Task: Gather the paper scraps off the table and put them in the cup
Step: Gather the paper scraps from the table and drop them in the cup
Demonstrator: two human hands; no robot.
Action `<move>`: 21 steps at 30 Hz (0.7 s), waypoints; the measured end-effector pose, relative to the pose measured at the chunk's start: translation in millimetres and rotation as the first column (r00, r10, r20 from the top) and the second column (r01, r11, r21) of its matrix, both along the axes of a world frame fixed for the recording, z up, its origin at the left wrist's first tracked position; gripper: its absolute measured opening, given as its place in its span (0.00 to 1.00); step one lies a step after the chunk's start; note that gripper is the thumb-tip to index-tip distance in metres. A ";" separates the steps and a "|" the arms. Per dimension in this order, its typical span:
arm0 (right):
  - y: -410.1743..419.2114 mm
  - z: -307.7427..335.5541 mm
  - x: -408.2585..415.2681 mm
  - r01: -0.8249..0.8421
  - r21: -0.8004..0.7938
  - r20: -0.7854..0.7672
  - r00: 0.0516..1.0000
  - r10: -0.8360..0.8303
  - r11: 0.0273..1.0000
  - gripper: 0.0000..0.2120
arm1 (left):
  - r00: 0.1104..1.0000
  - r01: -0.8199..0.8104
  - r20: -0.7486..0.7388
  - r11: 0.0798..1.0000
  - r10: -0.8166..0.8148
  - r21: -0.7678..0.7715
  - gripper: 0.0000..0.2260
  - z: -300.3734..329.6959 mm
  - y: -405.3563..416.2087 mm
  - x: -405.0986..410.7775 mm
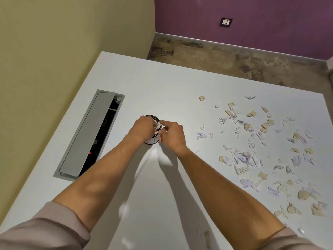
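I see my left hand [144, 128] curled over the cup's mouth, fingers bunched on a wad of paper [158, 125]. My right hand [171, 135] sits just beside it, forefinger stretched to the rim, the others loosely bent against the cup [152, 139]. The cup stands mid-tabletop [162, 83]. Paper scraps [261, 150] lie scattered well to the right; a cable hatch [86, 136] is left.

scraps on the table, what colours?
Mostly tan and pale lilac-white paper scraps, scattered on the white table; head view.
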State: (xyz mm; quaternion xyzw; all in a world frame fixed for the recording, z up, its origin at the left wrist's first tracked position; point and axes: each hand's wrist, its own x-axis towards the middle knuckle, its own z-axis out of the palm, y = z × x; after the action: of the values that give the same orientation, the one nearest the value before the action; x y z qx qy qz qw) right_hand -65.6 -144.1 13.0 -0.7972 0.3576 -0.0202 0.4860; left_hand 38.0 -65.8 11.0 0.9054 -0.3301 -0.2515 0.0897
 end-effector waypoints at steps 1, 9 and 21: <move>-0.6 -0.8 0.8 -0.014 -0.004 0.000 1.000 0.014 1.000 0.20 | 1.000 0.017 0.004 1.000 -0.017 0.019 0.08 -2.1 -2.7 0.8; -4.6 -2.0 3.9 -0.030 0.070 -0.005 1.000 0.030 0.997 0.26 | 0.986 0.163 0.007 0.963 -0.169 0.214 0.06 -10.1 -23.5 8.9; -9.3 2.5 8.6 0.104 0.251 -0.082 0.993 -0.086 0.962 0.22 | 0.984 0.178 -0.063 0.958 -0.168 0.224 0.06 -0.8 -20.9 17.0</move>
State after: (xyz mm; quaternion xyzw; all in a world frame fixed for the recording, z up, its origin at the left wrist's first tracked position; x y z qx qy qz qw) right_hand -56.9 -153.4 15.5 -0.7103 0.4122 0.0307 0.5698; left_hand 55.0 -86.7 10.3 0.8716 -0.3749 -0.3145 -0.0305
